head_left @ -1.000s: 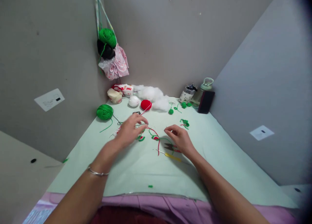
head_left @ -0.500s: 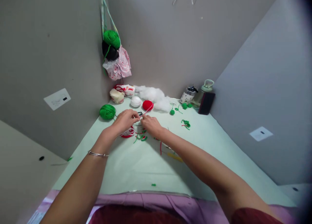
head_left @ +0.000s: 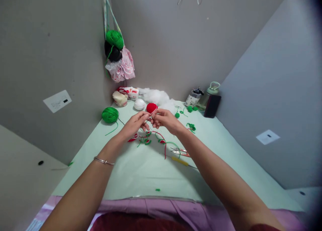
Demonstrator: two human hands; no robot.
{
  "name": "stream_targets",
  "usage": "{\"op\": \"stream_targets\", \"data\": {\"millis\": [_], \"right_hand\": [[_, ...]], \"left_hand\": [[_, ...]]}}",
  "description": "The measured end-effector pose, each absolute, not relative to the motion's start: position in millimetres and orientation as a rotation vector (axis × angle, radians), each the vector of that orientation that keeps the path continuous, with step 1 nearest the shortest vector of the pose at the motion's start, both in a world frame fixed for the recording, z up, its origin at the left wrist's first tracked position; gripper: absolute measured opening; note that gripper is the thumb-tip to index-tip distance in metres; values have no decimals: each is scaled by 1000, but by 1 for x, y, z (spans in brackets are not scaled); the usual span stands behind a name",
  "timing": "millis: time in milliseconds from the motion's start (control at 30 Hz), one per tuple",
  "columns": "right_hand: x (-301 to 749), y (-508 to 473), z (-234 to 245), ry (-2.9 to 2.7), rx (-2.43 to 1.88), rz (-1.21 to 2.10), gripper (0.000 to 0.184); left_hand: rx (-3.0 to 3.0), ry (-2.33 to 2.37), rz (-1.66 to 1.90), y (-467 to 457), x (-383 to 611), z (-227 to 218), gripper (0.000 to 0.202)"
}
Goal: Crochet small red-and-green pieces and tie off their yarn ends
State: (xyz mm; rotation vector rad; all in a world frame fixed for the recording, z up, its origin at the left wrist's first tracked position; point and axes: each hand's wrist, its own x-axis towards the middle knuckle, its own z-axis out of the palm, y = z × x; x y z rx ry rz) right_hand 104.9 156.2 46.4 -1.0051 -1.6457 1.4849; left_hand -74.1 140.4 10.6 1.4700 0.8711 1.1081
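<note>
My left hand point(head_left: 138, 123) and my right hand point(head_left: 166, 119) meet fingertip to fingertip above the table, just in front of the red yarn ball point(head_left: 151, 108). Both are closed in a pinch. A thin pale strand of yarn point(head_left: 154, 111) runs at my right fingertips, across the red ball. What the left fingertips pinch is too small to make out. Under the hands lie small red and green crocheted pieces point(head_left: 147, 141) with loose yarn tails. A red and white yarn bundle point(head_left: 133, 137) shows partly below my left hand.
Scissors point(head_left: 179, 152) and a yellow-handled crochet hook point(head_left: 179, 161) lie by my right forearm. Green yarn point(head_left: 110, 115) sits left, a white ball point(head_left: 139, 104) and fluffy stuffing point(head_left: 157, 97) behind. At back right stand a pen holder point(head_left: 193, 99), a bottle point(head_left: 213, 88) and a dark phone-like slab point(head_left: 212, 106).
Both hands have risen slightly and come together, with the right hand shifting right and turning. The black item near the left fingertips no longer shows. The scissors and yellow handle are more visible.
</note>
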Motion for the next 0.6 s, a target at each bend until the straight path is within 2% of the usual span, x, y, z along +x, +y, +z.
{"op": "stream_targets", "data": {"millis": [200,300,367,467,600], "right_hand": [[132,132,48,-1472,-960,1660,21],[140,117,48,-1453,-926,1583,23],[140,108,46,-1478,-905,1452,23],[136,96,40,-1535,-871,1290,23],[145,94,24,-1643,-959,1164,16]], "left_hand": [[1619,828,1139,126,-66,24,19],[1865,929,1078,117,-56,26,34],[1923,963,1164,112,-44,23,36],[1663,926,1316,107,-27,17,27],[966,711,1315,109,-21,13,25]]}}
